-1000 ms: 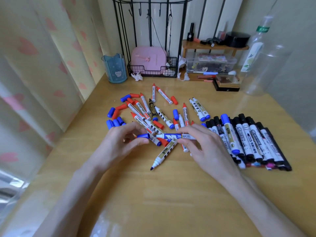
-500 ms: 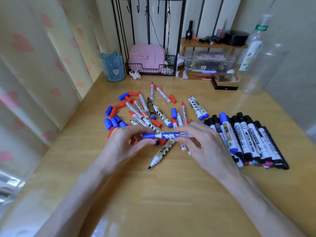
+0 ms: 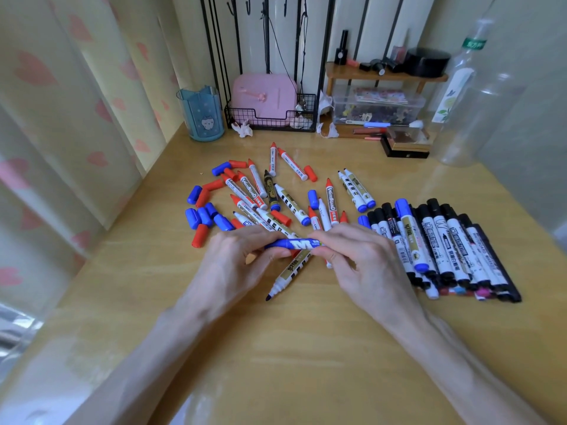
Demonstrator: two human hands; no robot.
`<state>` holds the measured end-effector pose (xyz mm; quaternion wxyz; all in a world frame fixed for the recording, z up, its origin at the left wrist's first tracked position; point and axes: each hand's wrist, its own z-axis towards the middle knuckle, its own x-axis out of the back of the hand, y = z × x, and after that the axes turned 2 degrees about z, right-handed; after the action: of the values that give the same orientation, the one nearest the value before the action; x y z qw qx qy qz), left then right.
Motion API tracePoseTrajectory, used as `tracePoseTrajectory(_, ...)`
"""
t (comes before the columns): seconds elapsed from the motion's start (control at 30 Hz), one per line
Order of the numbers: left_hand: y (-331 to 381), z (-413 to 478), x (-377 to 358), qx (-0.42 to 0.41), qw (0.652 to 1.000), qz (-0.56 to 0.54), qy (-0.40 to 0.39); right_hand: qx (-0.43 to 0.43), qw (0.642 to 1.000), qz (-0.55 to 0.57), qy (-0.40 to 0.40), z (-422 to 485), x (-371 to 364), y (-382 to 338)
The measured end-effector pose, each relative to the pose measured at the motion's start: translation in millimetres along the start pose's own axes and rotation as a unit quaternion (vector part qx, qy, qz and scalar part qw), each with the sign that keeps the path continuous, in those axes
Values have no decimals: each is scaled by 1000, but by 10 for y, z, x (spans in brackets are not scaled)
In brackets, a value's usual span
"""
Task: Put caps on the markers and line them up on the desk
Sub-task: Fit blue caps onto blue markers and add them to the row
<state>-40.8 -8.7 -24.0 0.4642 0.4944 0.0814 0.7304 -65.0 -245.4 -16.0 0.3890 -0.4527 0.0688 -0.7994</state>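
A blue marker (image 3: 299, 243) lies level between both hands just above the desk. My left hand (image 3: 236, 262) pinches its blue cap end; the cap sits tight against the barrel. My right hand (image 3: 359, 265) grips the other end of the barrel. Under them lies an uncapped gold-banded marker (image 3: 290, 273) with its tip toward me. Behind is a loose pile of uncapped red and blue markers (image 3: 288, 200). Loose blue caps (image 3: 204, 214) and red caps (image 3: 201, 236) lie at the left. A row of capped markers (image 3: 445, 246) lies side by side at the right.
The wooden desk (image 3: 291, 348) runs to a curtain on the left. At the back stand a blue pen cup (image 3: 204, 115), a wire basket with a pink case (image 3: 270, 110), a small wooden shelf (image 3: 383, 78) and a clear plastic bottle (image 3: 472, 96).
My left hand has pushed the blue cap along onto the marker; the gap between cap and barrel has gone. The camera has tilted slightly.
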Motion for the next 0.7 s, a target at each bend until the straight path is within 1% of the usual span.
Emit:
tracePoseTrajectory(0.1,3,27,16,22,999,-39,-4,-19,1000,-8,-14,14,46,-50)
tracePoseTrajectory(0.2,29,84,-1,48,994,-96,19,-33,998,-30,-43,25,94,-123)
tracePoseTrajectory(0.3,92,83,-27,67,987,-141,27,-67,997,-32,-30,0,58,-162)
tracePoseTrajectory(0.4,62,57,-31,67,991,-113,25,-133,985,-109,7,41,104,-53)
tracePoseTrajectory(0.53,17,41,-53,64,994,-85,24,-199,952,-227,39,96,259,144)
tracePoseTrajectory(0.63,23,26,-100,44,996,-77,9,-196,933,-298,42,83,250,205)
tracePoseTrajectory(0.7,13,23,-114,33,997,-63,0,-197,922,-334,14,66,232,231)
